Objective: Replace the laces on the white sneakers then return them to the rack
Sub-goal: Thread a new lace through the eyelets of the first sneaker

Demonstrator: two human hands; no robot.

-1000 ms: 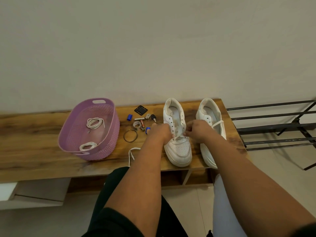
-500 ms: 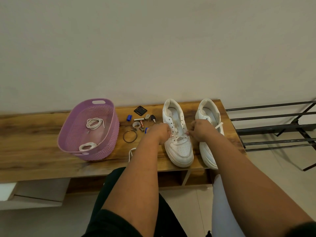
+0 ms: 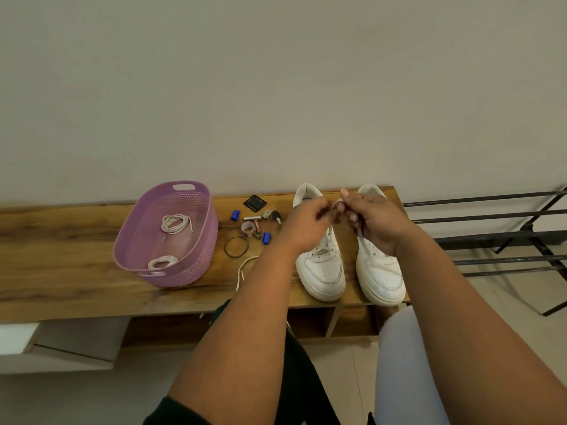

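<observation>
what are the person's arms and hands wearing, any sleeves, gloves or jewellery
Both forearms are bare up to the frame's lower edge. The left hand and right hand have no gloves, and no rings, watch or bracelets are visible. A dark sleeve edge shows on the left upper arm.
</observation>
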